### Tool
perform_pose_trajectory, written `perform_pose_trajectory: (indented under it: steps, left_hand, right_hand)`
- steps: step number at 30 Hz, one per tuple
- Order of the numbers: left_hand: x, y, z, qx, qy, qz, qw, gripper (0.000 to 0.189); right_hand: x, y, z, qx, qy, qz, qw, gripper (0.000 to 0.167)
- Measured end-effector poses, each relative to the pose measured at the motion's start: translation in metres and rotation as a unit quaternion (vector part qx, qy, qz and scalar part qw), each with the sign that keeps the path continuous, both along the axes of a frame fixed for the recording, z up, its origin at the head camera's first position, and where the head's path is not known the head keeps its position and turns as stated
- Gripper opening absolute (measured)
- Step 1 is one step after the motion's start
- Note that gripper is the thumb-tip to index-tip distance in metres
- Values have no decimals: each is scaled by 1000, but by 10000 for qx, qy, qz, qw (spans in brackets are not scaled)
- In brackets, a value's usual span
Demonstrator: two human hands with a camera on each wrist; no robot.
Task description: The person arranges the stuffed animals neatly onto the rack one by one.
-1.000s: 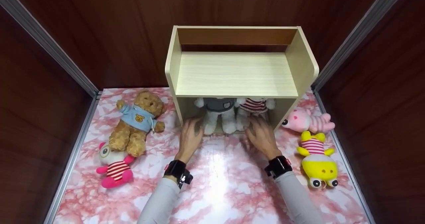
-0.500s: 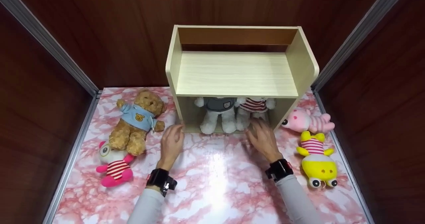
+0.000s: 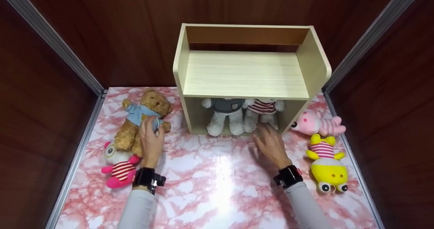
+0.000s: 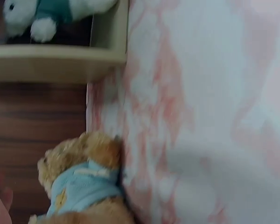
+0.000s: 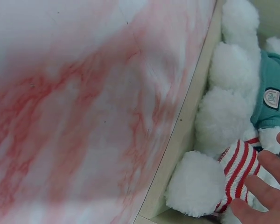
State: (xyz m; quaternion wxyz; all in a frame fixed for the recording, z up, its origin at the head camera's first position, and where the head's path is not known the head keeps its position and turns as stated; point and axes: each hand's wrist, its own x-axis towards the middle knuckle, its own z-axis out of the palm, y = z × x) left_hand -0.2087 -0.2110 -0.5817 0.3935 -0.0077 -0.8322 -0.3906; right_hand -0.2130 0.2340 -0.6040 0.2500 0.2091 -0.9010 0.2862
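On the pink-marbled bench (image 3: 190, 188), left of the cream wooden shelf (image 3: 245, 74), lies the blue-shirted brown plush bear (image 3: 135, 115); your left hand (image 3: 152, 140) has just moved there, shifting the work, its grip unclear. Your right hand (image 3: 271, 143) stays loosely spread at the shelf.

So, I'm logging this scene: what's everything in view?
shelf: 1, pale wood, at back
plush in grey-teal top: 1, white, lower compartment, left
plush in red-striped top: 1, white, lower compartment, right
teddy bear: 1, brown, left of shelf
big-eyed plush: 1, pink-white, by teddy bear
pink plush: 1, pink, right of shelf
yellow plush: 1, yellow-white, front right
marbled surface: 1, pink-white, beneath
panels: 3, dark brown, back, sides
metal strips: several, grey, corners
wrist devices: 2, black, wrists
sleeves: 2, pale grey, forearms
left grip: 1, bare, over teddy bear
right grip: 1, bare, at lower compartment
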Motion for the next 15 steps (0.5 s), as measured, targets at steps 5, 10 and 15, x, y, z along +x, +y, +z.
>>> perform_pose_trajectory:
  steps: [5, 10, 15]
  left_hand:
    - [-12, -24, 14, -163, -110, 213, 9996, 33]
    - [-22, -48, 26, -297, -1404, 874, 9858, 62]
    - [-31, -65, 28, -355, -2912, 1241, 9479, 103]
  right_hand:
    - [1, 1, -1, 91, -24, 38, 9999, 41]
    - [2, 2, -1, 80, 53, 91, 9999, 38]
    - [5, 4, -1, 137, 4, 52, 9999, 39]
